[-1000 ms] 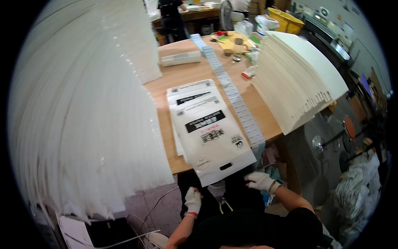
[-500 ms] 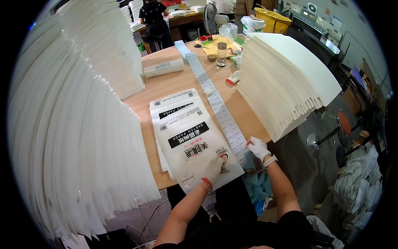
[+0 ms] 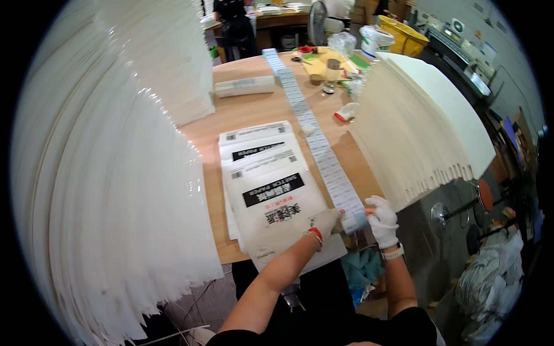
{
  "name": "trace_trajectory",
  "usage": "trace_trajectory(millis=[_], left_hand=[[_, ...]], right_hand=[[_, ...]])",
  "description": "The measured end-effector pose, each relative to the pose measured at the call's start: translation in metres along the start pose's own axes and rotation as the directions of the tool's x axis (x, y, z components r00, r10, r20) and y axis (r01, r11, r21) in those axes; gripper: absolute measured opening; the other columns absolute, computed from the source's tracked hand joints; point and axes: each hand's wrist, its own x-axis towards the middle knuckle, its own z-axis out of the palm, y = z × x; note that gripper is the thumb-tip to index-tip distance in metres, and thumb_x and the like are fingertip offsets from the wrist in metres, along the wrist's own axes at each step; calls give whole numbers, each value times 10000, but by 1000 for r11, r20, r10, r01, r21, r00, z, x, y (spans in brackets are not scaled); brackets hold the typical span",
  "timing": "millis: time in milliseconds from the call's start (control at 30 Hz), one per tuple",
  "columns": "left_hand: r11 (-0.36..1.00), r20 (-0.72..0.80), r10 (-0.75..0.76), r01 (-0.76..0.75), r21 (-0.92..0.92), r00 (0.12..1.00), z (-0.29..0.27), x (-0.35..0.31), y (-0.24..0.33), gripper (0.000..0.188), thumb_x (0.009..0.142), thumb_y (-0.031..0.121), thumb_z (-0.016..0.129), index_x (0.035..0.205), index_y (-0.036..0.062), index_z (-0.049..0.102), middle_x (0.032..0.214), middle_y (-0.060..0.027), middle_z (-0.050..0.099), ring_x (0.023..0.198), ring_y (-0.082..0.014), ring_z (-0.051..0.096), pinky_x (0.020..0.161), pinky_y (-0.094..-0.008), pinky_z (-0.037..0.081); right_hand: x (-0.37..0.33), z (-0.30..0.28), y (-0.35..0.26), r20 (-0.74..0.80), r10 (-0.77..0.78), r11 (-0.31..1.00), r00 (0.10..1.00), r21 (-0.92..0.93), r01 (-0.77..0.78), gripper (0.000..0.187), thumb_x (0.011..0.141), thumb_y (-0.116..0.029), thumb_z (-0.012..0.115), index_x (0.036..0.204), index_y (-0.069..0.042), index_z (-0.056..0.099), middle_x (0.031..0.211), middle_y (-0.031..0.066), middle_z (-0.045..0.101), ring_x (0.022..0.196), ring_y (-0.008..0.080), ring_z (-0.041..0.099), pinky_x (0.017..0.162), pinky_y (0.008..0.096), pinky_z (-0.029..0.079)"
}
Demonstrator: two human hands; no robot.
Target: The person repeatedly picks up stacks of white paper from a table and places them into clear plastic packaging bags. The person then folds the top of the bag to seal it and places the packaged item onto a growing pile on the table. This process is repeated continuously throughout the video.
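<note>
White-gloved, your left hand (image 3: 326, 222) and right hand (image 3: 382, 219) seemingly pinch the label strip (image 3: 323, 153) end with closed fingers; peel slowly, keeping it flat over the paper pack (image 3: 277, 213).

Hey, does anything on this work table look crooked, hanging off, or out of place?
The top paper pack sits askew on the pile and juts past the table's near edge. The long sticker strip also runs off that edge, where both gloved hands, left hand and right hand, meet at its end. Nothing looks spilled or torn.
</note>
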Motion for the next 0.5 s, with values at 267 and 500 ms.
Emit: trace_trajectory(millis=[267,500], left_hand=[[696,-55,633,-537,478,772,-89,-118,-59,366,831,212,576,1106,-21,515,880,-175,587,803,-278,581,723,-351,463],[699,-530,696,-285,656,485,-176,-192,-139,468,710,109,718,1106,21,484,966,-111,484,702,-200,523,646,-331,459]], right_hand=[[93,172,-39,420,295,810,858,366,-457,201,791,-187,553,900,-41,639,757,89,614,710,189,588,640,301,458],[144,334,-75,691,404,717,599,168,-677,172,772,-242,558,805,-100,651,735,114,633,674,238,603,613,334,452]])
